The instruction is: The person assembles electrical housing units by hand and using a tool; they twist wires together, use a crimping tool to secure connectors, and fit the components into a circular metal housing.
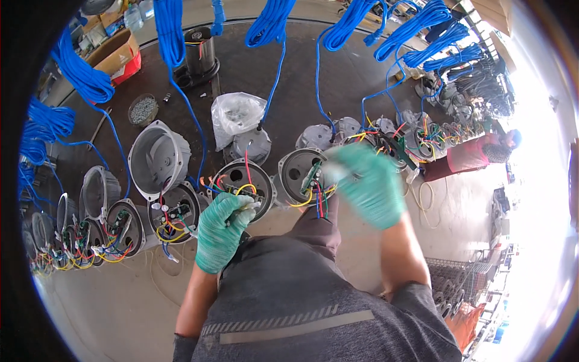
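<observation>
By the dark flat counter [241, 69]'s near edge, green-gloved left hand [222, 229] pinches a small whitish piece [246, 212]; blurred green-gloved right hand [373, 186]'s grip unclear; pale floor [120, 314] leftward.

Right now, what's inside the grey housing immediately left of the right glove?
A green circuit board, with a dark round opening beside it; coloured wires trail out below. The board covers what's behind it.

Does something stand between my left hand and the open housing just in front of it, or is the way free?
No separate object visibly blocks it: your left hand overlaps the housing's near rim in the picture. Only a yellow wire loops over the opening, close to your fingers. Actual contact is unclear.
</observation>
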Tool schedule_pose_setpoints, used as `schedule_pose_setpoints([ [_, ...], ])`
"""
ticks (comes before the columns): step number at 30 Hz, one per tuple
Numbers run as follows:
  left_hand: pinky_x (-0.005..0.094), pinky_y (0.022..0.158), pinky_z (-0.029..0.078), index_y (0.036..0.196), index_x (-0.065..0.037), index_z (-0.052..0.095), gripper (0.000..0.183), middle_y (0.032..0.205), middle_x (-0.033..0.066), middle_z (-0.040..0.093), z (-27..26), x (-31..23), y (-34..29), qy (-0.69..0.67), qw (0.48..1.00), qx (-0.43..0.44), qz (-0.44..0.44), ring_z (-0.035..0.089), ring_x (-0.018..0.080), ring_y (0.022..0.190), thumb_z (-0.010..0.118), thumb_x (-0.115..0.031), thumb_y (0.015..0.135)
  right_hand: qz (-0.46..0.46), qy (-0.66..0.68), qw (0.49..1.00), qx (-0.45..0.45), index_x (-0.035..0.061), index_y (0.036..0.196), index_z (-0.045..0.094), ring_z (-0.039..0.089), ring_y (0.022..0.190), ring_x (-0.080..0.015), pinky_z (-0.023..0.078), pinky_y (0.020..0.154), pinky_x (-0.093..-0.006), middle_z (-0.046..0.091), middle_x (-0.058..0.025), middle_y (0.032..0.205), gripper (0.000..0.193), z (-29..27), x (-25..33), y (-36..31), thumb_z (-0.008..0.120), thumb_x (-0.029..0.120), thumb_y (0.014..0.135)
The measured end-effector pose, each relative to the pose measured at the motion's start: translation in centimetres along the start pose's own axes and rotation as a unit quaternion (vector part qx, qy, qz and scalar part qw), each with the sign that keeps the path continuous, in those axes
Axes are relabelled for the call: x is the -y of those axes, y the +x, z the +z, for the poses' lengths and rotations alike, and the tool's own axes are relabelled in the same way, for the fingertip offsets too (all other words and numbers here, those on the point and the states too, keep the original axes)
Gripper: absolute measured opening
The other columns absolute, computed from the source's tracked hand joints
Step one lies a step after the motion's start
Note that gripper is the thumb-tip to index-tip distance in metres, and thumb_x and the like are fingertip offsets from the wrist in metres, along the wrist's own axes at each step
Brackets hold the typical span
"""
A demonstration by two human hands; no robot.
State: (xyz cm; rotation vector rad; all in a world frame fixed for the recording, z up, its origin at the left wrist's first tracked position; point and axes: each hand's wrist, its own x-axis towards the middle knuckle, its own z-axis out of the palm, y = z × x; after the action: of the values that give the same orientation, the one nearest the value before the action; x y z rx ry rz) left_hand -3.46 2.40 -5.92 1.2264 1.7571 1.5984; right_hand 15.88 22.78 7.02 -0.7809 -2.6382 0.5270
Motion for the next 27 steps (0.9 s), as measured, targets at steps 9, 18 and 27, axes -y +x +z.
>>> schedule_pose_setpoints([
  [9, 0.0285, 0.078, 0.057, 0.110, -0.001, 0.073, 0.019, 0.099, 0.0076, 0.074, 0.3, -0.5, 0.2, -0.038, 0.999, -0.004, -0.029, 0.072, 0.0151, 0.085, 0.077, 0.004, 0.092, 0.174, -0.348, 0.919, 0.056, 0.0071, 0.128, 0.068, 0.070, 0.107, -0.0391, 0.057, 0.095, -0.0477, 0.069, -0.0193, 0.119, 0.040, -4.9, -25.6, -4.4, 0.077, 0.019, 0.091],
  [18, 0.0298, 0.078, 0.056, 0.110, -0.002, 0.074, 0.017, 0.098, 0.0078, 0.073, -0.2, 0.2, -0.1, -0.024, 0.999, 0.004, -0.034, 0.070, 0.0164, 0.083, 0.077, 0.002, 0.093, 0.288, -0.244, 0.926, 0.011, 0.0035, 0.124, 0.063, 0.068, 0.104, -0.0453, 0.054, 0.091, -0.0520, 0.065, -0.0231, 0.121, 0.037, -4.9, -22.9, -4.0, 0.068, 0.014, 0.089],
  [27, 0.0316, 0.081, 0.057, 0.112, -0.002, 0.073, 0.022, 0.095, 0.0076, 0.072, 0.3, 0.5, 0.2, -0.001, 1.000, -0.008, 0.014, 0.071, 0.0192, 0.087, 0.079, 0.003, 0.092, 0.226, 0.623, 0.748, 0.023, 0.0039, 0.100, 0.067, 0.061, 0.117, -0.0259, 0.046, 0.105, -0.0421, 0.064, -0.0169, 0.126, 0.024, -0.9, -7.4, -14.7, 0.077, 0.014, 0.081],
])
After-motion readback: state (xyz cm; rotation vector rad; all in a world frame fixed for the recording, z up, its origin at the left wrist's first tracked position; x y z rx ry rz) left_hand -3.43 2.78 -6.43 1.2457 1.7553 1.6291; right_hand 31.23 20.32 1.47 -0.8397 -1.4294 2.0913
